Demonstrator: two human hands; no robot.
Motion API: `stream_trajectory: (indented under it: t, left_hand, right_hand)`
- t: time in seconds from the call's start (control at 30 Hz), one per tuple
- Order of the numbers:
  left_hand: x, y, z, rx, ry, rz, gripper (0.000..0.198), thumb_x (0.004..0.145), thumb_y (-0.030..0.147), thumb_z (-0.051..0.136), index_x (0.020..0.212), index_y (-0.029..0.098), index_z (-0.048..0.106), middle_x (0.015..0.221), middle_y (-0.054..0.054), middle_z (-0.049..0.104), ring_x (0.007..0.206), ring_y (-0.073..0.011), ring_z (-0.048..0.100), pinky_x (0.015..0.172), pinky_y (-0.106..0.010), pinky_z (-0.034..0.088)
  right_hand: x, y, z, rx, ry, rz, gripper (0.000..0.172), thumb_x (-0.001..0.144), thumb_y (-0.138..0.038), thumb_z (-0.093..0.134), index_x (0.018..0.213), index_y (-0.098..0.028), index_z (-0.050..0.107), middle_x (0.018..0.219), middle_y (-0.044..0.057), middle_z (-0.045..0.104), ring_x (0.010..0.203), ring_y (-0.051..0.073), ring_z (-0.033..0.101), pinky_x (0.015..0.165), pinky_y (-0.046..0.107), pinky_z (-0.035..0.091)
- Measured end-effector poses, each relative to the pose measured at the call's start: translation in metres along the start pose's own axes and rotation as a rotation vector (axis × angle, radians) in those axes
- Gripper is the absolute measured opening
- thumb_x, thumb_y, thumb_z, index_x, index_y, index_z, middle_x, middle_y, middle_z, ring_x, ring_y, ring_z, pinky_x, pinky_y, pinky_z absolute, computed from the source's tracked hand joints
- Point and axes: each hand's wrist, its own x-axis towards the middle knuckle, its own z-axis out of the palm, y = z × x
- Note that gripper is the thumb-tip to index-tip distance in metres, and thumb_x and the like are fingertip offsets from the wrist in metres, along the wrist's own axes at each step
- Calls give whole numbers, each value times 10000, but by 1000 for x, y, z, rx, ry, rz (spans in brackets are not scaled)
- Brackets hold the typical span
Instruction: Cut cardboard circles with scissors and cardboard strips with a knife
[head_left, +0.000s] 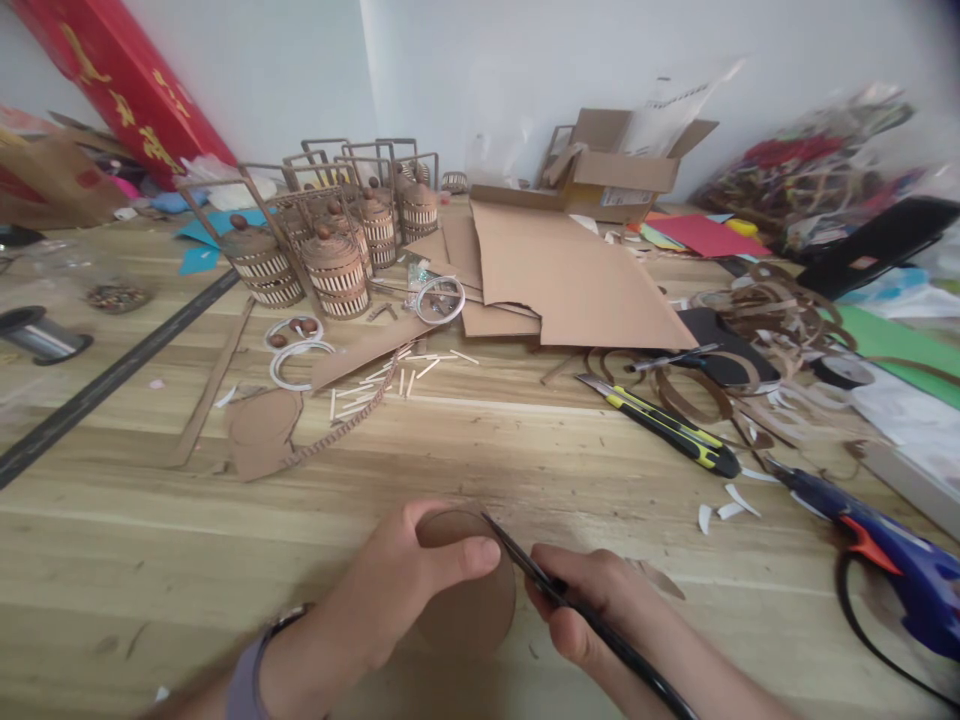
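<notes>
My left hand (401, 590) grips a round brown cardboard disc (480, 605) at its left edge, thumb lying across its top, just above the wooden table (150, 560). My right hand (600, 610) is closed round a thin black tool (570, 605), held like a pen. The tool's tip touches the disc's upper rim. A purple sleeve and a wrist band show on my left forearm.
A yellow-black utility knife (664, 425) lies to the right, a blue glue gun (892, 550) further right. Cardboard sheets (577, 280), small woven cardboard lanterns (334, 270), white sticks (382, 380) and cardboard scraps (262, 430) fill the back. A black strip (105, 385) runs along the left.
</notes>
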Motion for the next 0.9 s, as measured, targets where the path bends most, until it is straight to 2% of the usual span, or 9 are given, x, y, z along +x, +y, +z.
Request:
stream_trajectory:
  t: [0.17, 0.3, 0.4, 0.53, 0.67, 0.9]
  left_hand:
    - [3, -4, -1, 13, 22, 7, 607, 537, 539, 873, 1024, 224, 694, 1076, -39, 788, 1171, -354, 627, 998, -426, 463]
    - [4, -6, -2, 54, 65, 14, 647, 549, 603, 851, 1053, 227, 700, 1118, -51, 779, 1198, -367, 610, 1009, -442, 452]
    - [3, -5, -3, 89, 27, 49, 621, 572, 601, 842, 1046, 222, 710, 1123, -55, 780, 1191, -364, 618, 1018, -444, 446]
    - [4, -3, -5, 121, -84, 76, 556, 607, 587, 821, 998, 203, 731, 1062, -61, 796, 1126, -358, 655, 985, -442, 466]
    - [4, -3, -5, 121, -87, 80, 554, 615, 578, 828, 1008, 198, 737, 1065, -57, 798, 1119, -347, 660, 988, -434, 469]
    - [5, -3, -4, 121, -109, 91, 538, 627, 598, 822, 1005, 221, 753, 1042, -27, 804, 1110, -331, 667, 953, -397, 497]
  right_hand:
    - [-1, -4, 0, -49, 22, 65, 754, 803, -947, 309, 709, -209, 431, 610, -53, 365, 545, 102, 336, 495, 247, 210]
    - [0, -1, 1, -23, 16, 29, 748, 798, -946, 336, 702, -210, 432, 599, -57, 362, 532, 100, 328, 478, 240, 214]
    - [0, 1, 1, -20, 10, 9, 753, 797, -945, 346, 724, -205, 465, 598, -60, 373, 529, 96, 336, 470, 230, 217]
    - [-1, 0, -2, -41, -9, 11, 767, 776, -955, 366, 756, -201, 504, 616, -60, 377, 549, 99, 323, 476, 225, 217]
    - [-1, -1, -3, -45, -9, 20, 764, 773, -956, 371, 777, -207, 516, 619, -60, 397, 552, 102, 339, 484, 220, 237]
    - [1, 5, 1, -37, 17, -47, 721, 820, -920, 366, 711, -211, 443, 596, -67, 357, 515, 92, 301, 463, 216, 239]
